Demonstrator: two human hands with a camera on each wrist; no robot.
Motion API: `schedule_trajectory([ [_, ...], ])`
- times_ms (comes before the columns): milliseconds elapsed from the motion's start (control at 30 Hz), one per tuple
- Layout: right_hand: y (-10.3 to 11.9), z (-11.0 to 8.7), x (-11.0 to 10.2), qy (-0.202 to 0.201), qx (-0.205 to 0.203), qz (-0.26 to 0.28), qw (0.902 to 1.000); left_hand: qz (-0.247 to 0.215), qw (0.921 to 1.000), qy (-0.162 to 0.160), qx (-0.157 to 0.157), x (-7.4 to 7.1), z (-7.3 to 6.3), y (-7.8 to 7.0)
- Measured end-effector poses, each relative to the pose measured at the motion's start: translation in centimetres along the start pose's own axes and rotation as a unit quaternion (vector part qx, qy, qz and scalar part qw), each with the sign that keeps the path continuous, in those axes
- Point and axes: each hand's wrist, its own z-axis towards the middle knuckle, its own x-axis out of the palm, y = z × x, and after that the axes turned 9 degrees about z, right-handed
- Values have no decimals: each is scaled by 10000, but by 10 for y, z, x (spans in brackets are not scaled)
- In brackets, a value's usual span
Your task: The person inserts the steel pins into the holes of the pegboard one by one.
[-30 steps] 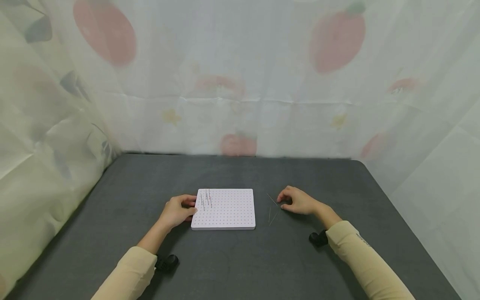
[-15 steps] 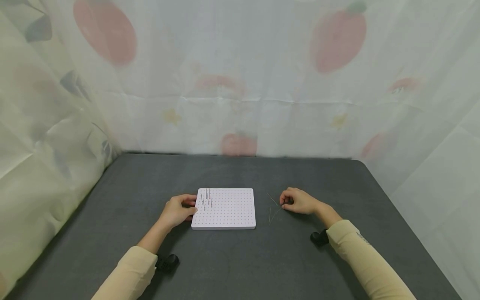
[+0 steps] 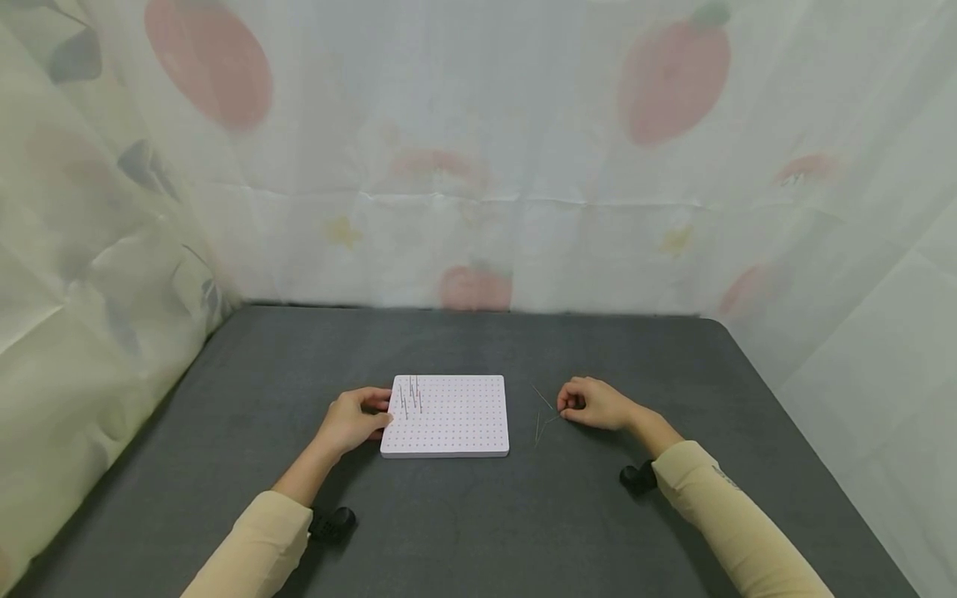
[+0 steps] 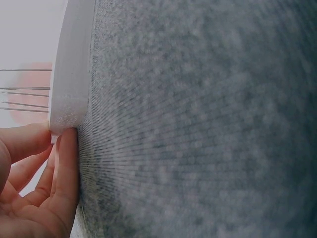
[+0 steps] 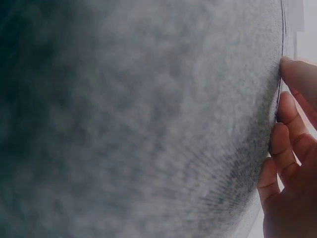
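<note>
My left hand (image 3: pixel 351 423) grips the left edge of a white pegboard (image 3: pixel 463 415), thumb on top and fingers below, as the board's edge (image 4: pixel 69 94) in the left wrist view confirms. Several thin metal pins (image 3: pixel 420 404) stand upright in its upper left holes. To the right of the board, a few more thin pins (image 3: pixel 537 427) lie loose on the dark table. My right hand (image 3: pixel 594 404) rests low there, its curled fingertips right at the end of one loose pin. In the right wrist view the fingertips (image 5: pixel 280 139) touch the tabletop; I cannot tell whether they pinch the pin.
The dark grey table (image 3: pixel 449 531) carries the board and pins. A pale curtain (image 3: pixel 568 166) with fruit prints hangs behind it, and folds of a similar cloth (image 3: pixel 97 291) run along the left side. A black wrist device (image 3: pixel 334 524) sits below the left hand.
The right hand's thumb and fingers have drawn together and shifted slightly right and nearer me. The loose pin at its fingertips has changed angle a little. Left hand and board stay put.
</note>
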Motion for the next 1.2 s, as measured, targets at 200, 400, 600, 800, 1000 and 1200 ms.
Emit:
schedule_trajectory([
  [200, 2, -1, 1, -30, 36, 93, 9999, -7, 10000, 36, -10, 0, 0, 0],
  [400, 2, 0, 1, -88, 210, 25, 9997, -9, 10000, 32, 25, -1, 1, -1],
  [600, 2, 1, 2, -75, 298, 60, 9995, 27, 10000, 35, 12, -1, 1, 0],
  [800, 2, 1, 3, -97, 332, -27, 9994, -14, 10000, 32, -2, 0, -1, -1],
  [1000, 5, -1, 3, -186, 324, 30, 9993, 6, 10000, 17, -8, 0, -3, -3],
  [1200, 7, -1, 2, -270, 590, 286, 9975, 97, 10000, -1, -4, -1, -2, -3],
])
